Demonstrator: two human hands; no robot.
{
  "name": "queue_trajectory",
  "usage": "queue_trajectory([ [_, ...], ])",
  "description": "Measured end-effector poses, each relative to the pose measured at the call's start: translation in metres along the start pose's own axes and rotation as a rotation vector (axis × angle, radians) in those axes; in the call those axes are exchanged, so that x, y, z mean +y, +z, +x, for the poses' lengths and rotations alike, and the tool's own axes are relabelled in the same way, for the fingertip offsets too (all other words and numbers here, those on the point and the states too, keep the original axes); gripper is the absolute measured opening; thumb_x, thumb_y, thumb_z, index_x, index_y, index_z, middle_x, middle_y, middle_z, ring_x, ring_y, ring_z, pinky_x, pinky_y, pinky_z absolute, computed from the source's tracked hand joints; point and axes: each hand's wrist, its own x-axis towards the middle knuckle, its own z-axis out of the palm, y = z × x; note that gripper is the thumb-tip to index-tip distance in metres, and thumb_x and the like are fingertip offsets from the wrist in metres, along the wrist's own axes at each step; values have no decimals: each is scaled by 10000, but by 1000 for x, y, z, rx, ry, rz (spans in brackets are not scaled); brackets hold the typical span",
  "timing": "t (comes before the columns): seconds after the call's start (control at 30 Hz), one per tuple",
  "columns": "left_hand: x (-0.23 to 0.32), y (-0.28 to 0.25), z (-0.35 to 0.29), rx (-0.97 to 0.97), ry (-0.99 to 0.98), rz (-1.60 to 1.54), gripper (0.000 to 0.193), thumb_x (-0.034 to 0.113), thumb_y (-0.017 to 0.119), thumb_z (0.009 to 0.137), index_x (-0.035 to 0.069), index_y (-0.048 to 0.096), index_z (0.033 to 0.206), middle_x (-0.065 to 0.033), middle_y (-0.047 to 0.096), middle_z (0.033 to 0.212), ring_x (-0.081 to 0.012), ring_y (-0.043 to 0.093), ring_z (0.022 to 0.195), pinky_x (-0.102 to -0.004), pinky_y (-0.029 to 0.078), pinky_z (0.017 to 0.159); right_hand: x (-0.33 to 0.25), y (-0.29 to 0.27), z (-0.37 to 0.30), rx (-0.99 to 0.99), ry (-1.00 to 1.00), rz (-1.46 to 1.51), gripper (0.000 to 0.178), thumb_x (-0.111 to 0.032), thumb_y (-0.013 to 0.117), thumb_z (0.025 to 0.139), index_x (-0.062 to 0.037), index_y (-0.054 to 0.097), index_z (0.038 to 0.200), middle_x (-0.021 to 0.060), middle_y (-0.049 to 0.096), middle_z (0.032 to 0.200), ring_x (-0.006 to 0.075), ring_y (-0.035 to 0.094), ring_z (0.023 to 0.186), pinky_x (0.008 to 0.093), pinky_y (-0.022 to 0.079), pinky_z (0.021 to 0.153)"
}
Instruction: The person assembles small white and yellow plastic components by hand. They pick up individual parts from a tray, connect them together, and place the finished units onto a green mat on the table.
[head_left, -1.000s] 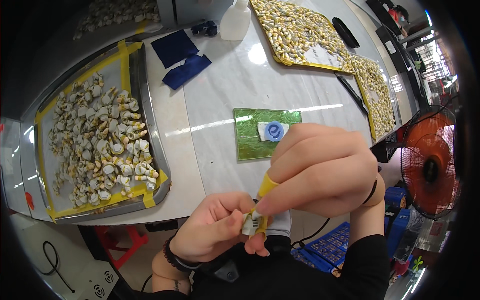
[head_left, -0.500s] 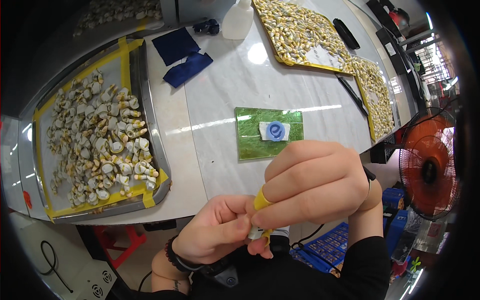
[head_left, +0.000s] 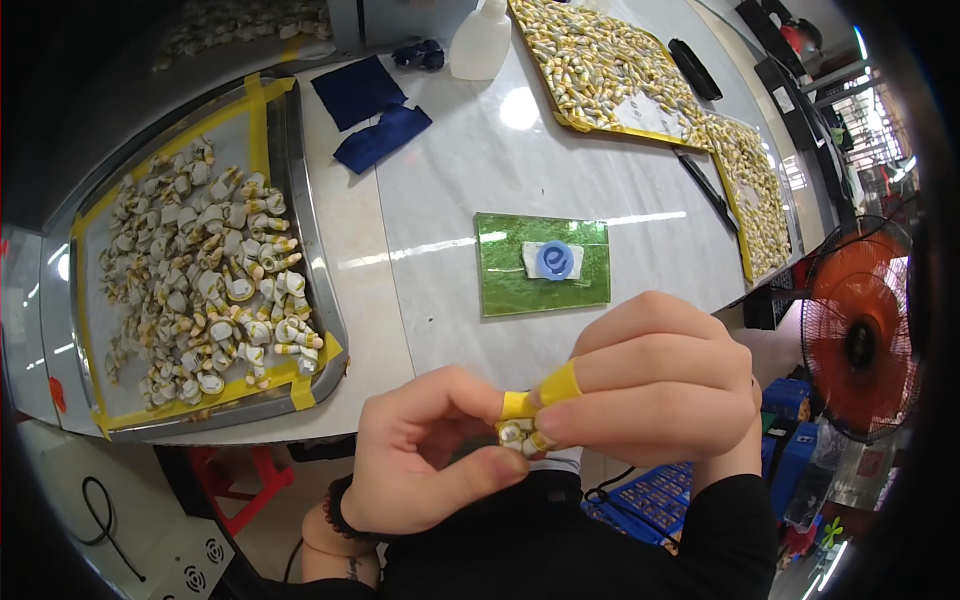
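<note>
My left hand (head_left: 415, 450) and my right hand (head_left: 665, 385) meet at the table's front edge. Between their fingertips is a small white and yellow figurine (head_left: 518, 436), its lower part partly covered by the fingers. The left thumb presses it from below, and the right thumb and fingers pinch its right side. Yellow bands wrap a fingertip on each hand. Beyond the hands a green plate (head_left: 500, 295) lies on the table. On it sits a white pad (head_left: 530, 262) topped by a round blue piece (head_left: 554, 260) with a darker blue smear.
A yellow-taped metal tray (head_left: 335, 345) of similar white figurines (head_left: 215, 280) stands left. Trays of small yellowish pieces (head_left: 610, 70) are at the back right, beside a black pen-like tool (head_left: 705, 190). Dark blue cloths (head_left: 360, 92), a white bottle (head_left: 480, 42) and an orange fan (head_left: 858, 330) surround the table.
The figurine has been turned between my fingers, showing more of its face side. My left index finger has lifted and straightened over it; my right hand has shifted slightly right.
</note>
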Motion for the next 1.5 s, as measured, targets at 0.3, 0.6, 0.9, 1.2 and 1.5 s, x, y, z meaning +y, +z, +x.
queue_trajectory([
  [0.3,0,-5,-5,13,217,357,307,21,758,708,-68,589,949,-129,640,860,-151,618,769,-249,469,696,-12,-1,-4,-12,-126,24,158,-20,659,649,13,647,802,89,609,795,179,554,659,252,443,547],
  [0.6,3,-2,-3,138,222,561,267,61,815,613,-37,643,792,-137,666,775,-195,640,704,-297,496,681,-8,-35,-22,-19,-69,-122,176,-14,645,699,17,637,872,107,610,829,218,587,752,286,454,614],
  [0.9,9,-7,-7,129,107,432,310,58,689,790,-87,566,1034,-151,642,910,-191,624,834,-305,485,804,139,-253,-136,-18,811,-860,272,-71,619,742,-55,623,1014,121,626,976,210,601,852,305,471,726],
  [1.2,2,-18,-8,310,78,407,307,113,796,666,-43,604,847,-148,636,796,-207,638,730,-326,514,708,189,-243,-151,-156,950,-744,130,-53,648,706,-9,607,820,104,606,723,192,575,651,296,457,608],
  [1.5,5,-19,-7,207,77,509,367,222,761,723,-18,547,900,-86,581,770,-140,593,699,-353,523,744,188,-246,-155,-74,1025,-572,79,-30,629,710,11,590,765,53,583,665,120,547,621,249,444,576],
])
